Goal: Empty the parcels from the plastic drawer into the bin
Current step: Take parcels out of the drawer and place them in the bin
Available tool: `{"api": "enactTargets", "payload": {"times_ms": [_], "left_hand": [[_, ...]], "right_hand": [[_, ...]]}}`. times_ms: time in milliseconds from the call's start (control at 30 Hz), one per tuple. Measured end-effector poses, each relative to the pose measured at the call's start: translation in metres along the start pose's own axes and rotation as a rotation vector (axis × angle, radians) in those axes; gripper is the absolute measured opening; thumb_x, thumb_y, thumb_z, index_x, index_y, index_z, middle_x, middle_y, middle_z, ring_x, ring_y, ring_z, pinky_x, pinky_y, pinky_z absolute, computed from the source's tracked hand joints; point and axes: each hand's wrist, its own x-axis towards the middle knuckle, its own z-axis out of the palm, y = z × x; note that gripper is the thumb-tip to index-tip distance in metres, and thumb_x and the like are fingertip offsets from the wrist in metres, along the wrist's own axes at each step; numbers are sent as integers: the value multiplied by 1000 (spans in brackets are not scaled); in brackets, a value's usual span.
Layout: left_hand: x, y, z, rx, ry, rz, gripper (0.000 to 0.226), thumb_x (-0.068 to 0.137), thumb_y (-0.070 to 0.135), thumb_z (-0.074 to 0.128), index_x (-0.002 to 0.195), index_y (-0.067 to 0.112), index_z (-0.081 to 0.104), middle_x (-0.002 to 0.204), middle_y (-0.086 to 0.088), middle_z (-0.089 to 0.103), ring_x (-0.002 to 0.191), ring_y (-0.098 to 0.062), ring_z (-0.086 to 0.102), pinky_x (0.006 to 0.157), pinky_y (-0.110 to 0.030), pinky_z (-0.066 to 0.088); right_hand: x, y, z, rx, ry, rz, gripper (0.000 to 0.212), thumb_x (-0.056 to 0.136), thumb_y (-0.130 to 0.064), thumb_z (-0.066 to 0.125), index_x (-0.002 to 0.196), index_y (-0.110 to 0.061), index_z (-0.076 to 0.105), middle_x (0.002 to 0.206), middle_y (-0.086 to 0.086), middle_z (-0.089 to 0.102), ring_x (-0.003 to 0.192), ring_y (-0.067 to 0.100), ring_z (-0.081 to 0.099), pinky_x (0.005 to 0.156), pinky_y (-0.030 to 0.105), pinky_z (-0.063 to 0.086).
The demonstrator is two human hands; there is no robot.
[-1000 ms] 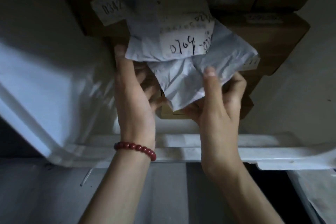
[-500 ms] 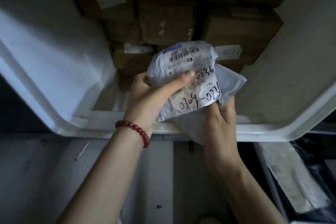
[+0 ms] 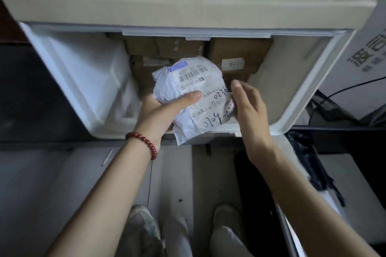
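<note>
A white plastic mailer parcel [image 3: 194, 81] with a barcode label and handwritten numbers is lifted above the front of the open white plastic drawer [image 3: 292, 89]. My left hand [image 3: 165, 108], wearing a red bead bracelet, grips the parcel with the thumb across its label. My right hand [image 3: 248, 106] is at the parcel's right edge with fingers loosely spread; whether it still touches is unclear. Several brown cardboard parcels [image 3: 236, 54] remain stacked at the back of the drawer. A bin lined with a black bag [image 3: 309, 162] shows at the lower right.
The drawer unit's top [image 3: 167, 2] overhangs the opening. A white carton [image 3: 359, 64] with printed characters stands right, with black cables [image 3: 325, 98] beside it. My shoes [image 3: 144, 227] stand on the grey floor below.
The camera pulled back and the parcel came forward out of the drawer. My left thumb stayed on the label, and my right hand slid from beneath the parcel to its right edge.
</note>
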Motion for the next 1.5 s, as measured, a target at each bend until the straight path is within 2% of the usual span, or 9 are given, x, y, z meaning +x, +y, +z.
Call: {"api": "enactTargets", "payload": {"times_ms": [167,467,567,733,833,967,1133,1333,1500], "left_hand": [[-31,6,22,131,-88,-42,41,71,29,83,109,22,70,103,0,74,95,-20,71,87,-46,55],[-87,39,46,416,-225,16,38,75,47,75,108,31,66,96,12,74,84,-4,70,73,-26,58],[-94,68,57,512,-195,59,73,64,50,80,127,26,52,114,6,68,94,-10,68,78,-32,58],[-120,75,70,627,-61,506,87,68,31,84,135,33,29,136,4,41,118,-19,54,92,-39,52],[-127,71,64,885,-140,752,83,63,42,83,134,29,44,143,5,30,126,-5,37,96,-15,40],[-128,74,68,1268,-226,1004,86,51,55,85,127,29,54,140,4,44,125,-19,43,102,-43,41],[-128,74,70,1299,-155,1160,46,68,43,76,108,24,67,115,6,63,104,-21,60,82,-39,50],[-128,74,75,1180,-67,1032,28,81,26,73,107,18,66,103,5,67,81,-17,64,63,-20,45],[-124,68,75,976,2,846,33,84,30,71,113,15,61,98,4,66,79,-10,57,66,-13,42]], "right_hand": [[-49,-20,-21,75,-352,140,28,95,-20,60,120,-8,62,111,11,72,101,25,70,86,37,58],[-106,-58,-71,63,-276,155,29,91,-19,65,119,-13,64,106,8,73,98,26,70,83,39,59],[-113,-78,-83,75,-275,111,29,90,-22,66,118,-16,64,104,4,74,94,21,72,75,32,60],[-128,-90,-91,221,-115,11,31,89,-12,66,120,-12,62,106,7,74,93,22,72,73,33,60],[-131,-88,-93,262,-58,48,34,88,-9,67,120,-10,59,107,9,73,93,24,72,73,35,61],[-131,-84,-97,341,-90,136,43,86,-14,68,126,-8,54,111,13,71,94,25,72,64,29,57],[-129,-79,-95,410,-100,188,58,84,-22,73,134,-8,45,109,12,71,84,19,69,54,24,51],[-128,-76,-98,417,-127,187,44,96,-52,45,127,-22,55,120,3,65,101,17,67,67,29,57],[-129,-69,-103,293,-43,151,43,94,-35,58,133,-25,43,129,-4,53,116,12,56,77,23,56]]}}
